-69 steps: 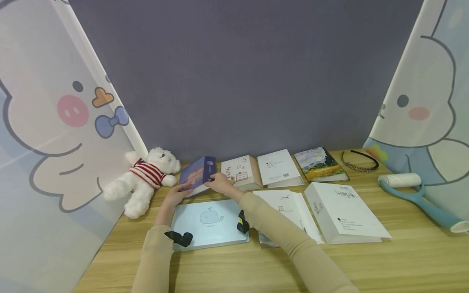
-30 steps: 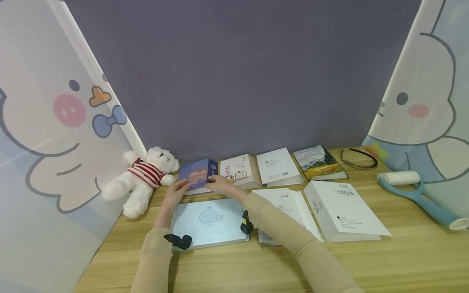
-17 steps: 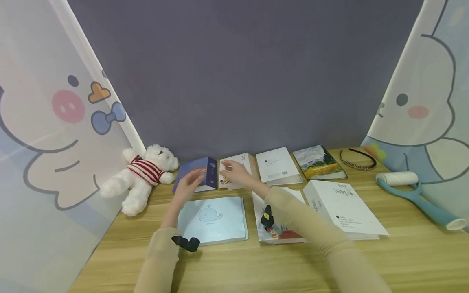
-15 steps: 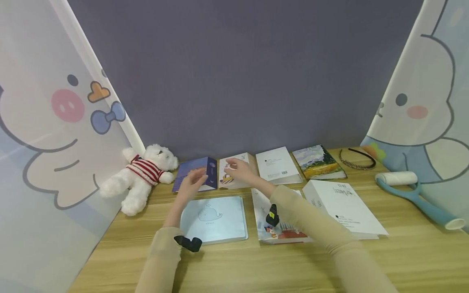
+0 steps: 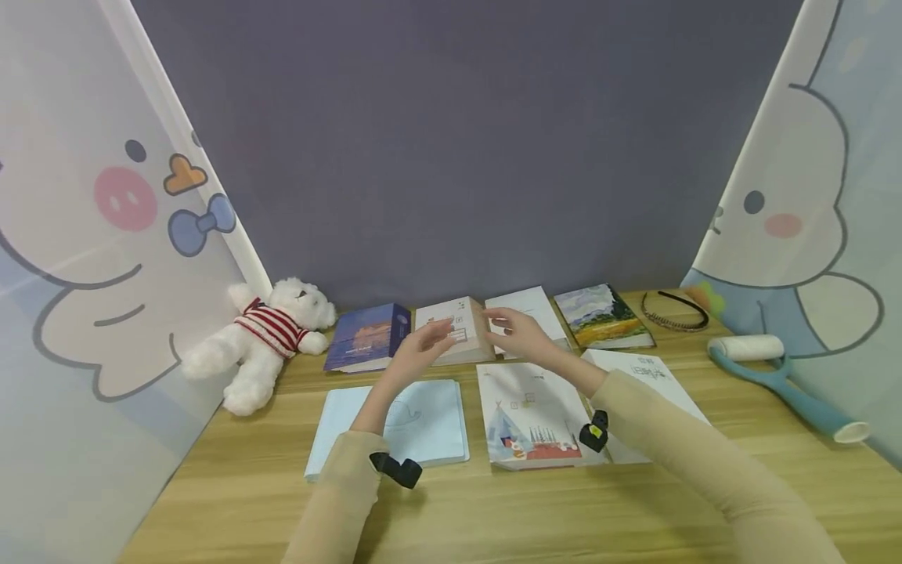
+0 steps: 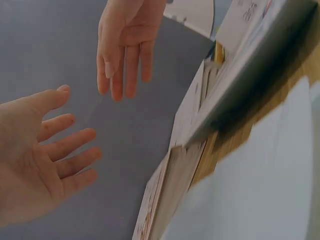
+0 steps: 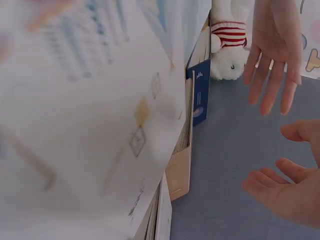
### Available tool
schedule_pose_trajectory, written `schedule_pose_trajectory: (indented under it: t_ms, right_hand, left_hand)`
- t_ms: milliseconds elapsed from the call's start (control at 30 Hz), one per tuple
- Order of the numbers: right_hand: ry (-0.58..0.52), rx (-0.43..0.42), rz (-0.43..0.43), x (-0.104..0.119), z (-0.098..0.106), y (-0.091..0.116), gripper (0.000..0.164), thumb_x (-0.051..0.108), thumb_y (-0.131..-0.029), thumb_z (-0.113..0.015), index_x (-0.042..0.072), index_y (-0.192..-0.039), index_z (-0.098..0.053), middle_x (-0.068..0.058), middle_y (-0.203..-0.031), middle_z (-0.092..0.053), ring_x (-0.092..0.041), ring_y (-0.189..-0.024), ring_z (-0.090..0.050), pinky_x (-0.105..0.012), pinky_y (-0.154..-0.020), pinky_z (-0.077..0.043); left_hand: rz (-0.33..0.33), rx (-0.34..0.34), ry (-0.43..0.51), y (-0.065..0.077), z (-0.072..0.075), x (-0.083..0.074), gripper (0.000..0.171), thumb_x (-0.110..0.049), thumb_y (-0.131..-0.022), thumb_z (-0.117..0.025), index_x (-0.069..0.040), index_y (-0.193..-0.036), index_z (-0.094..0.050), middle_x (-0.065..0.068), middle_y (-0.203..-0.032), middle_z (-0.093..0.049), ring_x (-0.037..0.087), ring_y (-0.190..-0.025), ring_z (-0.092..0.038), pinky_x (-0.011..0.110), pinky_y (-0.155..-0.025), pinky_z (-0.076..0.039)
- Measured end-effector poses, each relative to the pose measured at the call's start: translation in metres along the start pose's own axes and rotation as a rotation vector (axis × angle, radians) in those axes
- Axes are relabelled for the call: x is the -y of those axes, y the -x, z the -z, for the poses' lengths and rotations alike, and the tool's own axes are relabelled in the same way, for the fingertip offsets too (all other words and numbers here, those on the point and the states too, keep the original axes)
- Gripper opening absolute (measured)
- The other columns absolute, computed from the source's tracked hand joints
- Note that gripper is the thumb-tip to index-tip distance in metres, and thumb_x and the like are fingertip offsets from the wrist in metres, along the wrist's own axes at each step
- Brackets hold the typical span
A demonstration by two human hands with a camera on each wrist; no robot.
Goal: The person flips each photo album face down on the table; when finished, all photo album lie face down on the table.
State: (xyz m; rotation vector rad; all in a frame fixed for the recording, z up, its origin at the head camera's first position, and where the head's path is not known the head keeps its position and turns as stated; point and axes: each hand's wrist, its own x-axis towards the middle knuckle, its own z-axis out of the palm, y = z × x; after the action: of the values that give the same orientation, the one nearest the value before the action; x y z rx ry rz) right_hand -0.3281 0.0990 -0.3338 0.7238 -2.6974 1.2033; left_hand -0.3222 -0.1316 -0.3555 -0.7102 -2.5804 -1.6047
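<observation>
Both hands hover apart in the head view, fingers loosely spread and holding nothing. My left hand (image 5: 419, 352) is in front of the cream-spined illustrated book (image 5: 442, 312), partly covering it. Near that book's right side is my right hand (image 5: 524, 338), which hides part of the plain white book (image 5: 527, 301). The blue book (image 5: 361, 337) lies left of the left hand. Below the right hand is a book with a tent drawing (image 5: 532, 423). In the left wrist view the left hand (image 6: 45, 160) shows spread fingers; the right wrist view shows the right hand (image 7: 287, 180) similarly relaxed.
A pale blue whale-drawing folder (image 5: 430, 423) lies under the left forearm. A thick white book (image 5: 644, 374) is partly behind the right forearm. At the back are a teddy bear (image 5: 271, 333), a landscape-painting book (image 5: 602, 317) and a headband (image 5: 672, 321); a lint roller (image 5: 782, 380) lies at right.
Both hands have let go of the blue book and moved right, to the cream-spined book. The blue book has been turned slightly and sits against the back row.
</observation>
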Motion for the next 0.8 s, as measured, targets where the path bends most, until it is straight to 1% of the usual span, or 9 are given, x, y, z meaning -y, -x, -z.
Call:
schedule_pose_trajectory:
  t_ms: [100, 167, 233, 333, 467, 567, 700, 800]
  right_hand:
    - [0.006, 0.009, 0.025, -0.004, 0.003, 0.016, 0.049, 0.016, -0.091, -0.06, -0.002, -0.135, -0.046, -0.021, -0.137, -0.048, -0.037, -0.125, -0.048, -0.046, -0.103, -0.042]
    - [0.003, 0.01, 0.028, -0.006, 0.007, 0.026, 0.05, 0.016, -0.091, -0.061, -0.001, -0.135, -0.046, -0.021, -0.137, -0.048, -0.037, -0.125, -0.048, -0.047, -0.103, -0.041]
    - [-0.014, 0.011, 0.017, -0.01, 0.012, 0.036, 0.051, 0.017, -0.091, -0.062, 0.0, -0.136, -0.046, -0.021, -0.138, -0.048, -0.037, -0.126, -0.046, -0.048, -0.103, -0.04]
    - [-0.023, 0.016, -0.017, -0.017, 0.022, 0.05, 0.053, 0.02, -0.091, -0.062, 0.002, -0.137, -0.045, -0.02, -0.14, -0.046, -0.038, -0.128, -0.044, -0.05, -0.103, -0.04]
    - [-0.006, 0.024, -0.05, -0.03, 0.035, 0.069, 0.055, 0.026, -0.092, -0.061, 0.003, -0.139, -0.042, -0.021, -0.141, -0.044, -0.04, -0.129, -0.041, -0.052, -0.101, -0.042]
    - [0.017, 0.037, -0.062, -0.037, 0.044, 0.081, 0.057, 0.028, -0.093, -0.06, 0.0, -0.139, -0.042, -0.023, -0.14, -0.043, -0.042, -0.129, -0.041, -0.054, -0.102, -0.039]
    - [0.05, 0.062, -0.072, -0.046, 0.058, 0.095, 0.057, 0.029, -0.093, -0.059, -0.002, -0.138, -0.042, -0.025, -0.139, -0.044, -0.044, -0.128, -0.041, -0.057, -0.104, -0.035]
    - [0.063, 0.076, -0.077, -0.052, 0.068, 0.103, 0.056, 0.028, -0.094, -0.058, -0.003, -0.138, -0.042, -0.026, -0.139, -0.043, -0.045, -0.128, -0.039, -0.059, -0.103, -0.034]
  left_hand:
    - [-0.053, 0.029, 0.012, 0.0, -0.01, -0.009, 0.047, -0.028, -0.097, -0.053, -0.014, -0.141, -0.044, 0.012, -0.138, -0.05, 0.029, -0.127, -0.048, 0.045, -0.105, -0.04]
    - [-0.083, 0.032, 0.005, -0.001, -0.016, -0.015, 0.047, -0.026, -0.097, -0.053, -0.013, -0.14, -0.044, 0.012, -0.137, -0.051, 0.029, -0.126, -0.049, 0.045, -0.104, -0.041]
    - [-0.092, 0.032, -0.015, -0.004, -0.023, -0.019, 0.046, -0.026, -0.096, -0.054, -0.012, -0.139, -0.045, 0.011, -0.137, -0.052, 0.028, -0.126, -0.049, 0.044, -0.105, -0.041]
    - [-0.086, 0.044, -0.049, -0.009, -0.034, -0.022, 0.046, -0.028, -0.096, -0.054, -0.012, -0.138, -0.047, 0.009, -0.136, -0.053, 0.026, -0.127, -0.049, 0.043, -0.106, -0.039]
    - [-0.07, 0.093, -0.066, -0.015, -0.051, -0.022, 0.047, -0.03, -0.096, -0.055, -0.015, -0.139, -0.046, 0.006, -0.136, -0.053, 0.024, -0.126, -0.049, 0.042, -0.106, -0.04]
    - [-0.082, 0.124, -0.056, -0.019, -0.065, -0.022, 0.045, -0.027, -0.096, -0.055, -0.014, -0.139, -0.047, 0.007, -0.136, -0.054, 0.024, -0.126, -0.05, 0.041, -0.104, -0.041]
    - [-0.118, 0.159, -0.03, -0.026, -0.084, -0.023, 0.044, -0.022, -0.096, -0.054, -0.011, -0.138, -0.047, 0.011, -0.136, -0.053, 0.027, -0.125, -0.05, 0.039, -0.104, -0.042]
    - [-0.131, 0.184, -0.013, -0.03, -0.099, -0.025, 0.044, -0.023, -0.097, -0.054, -0.012, -0.138, -0.047, 0.013, -0.137, -0.052, 0.027, -0.124, -0.051, 0.036, -0.102, -0.044]
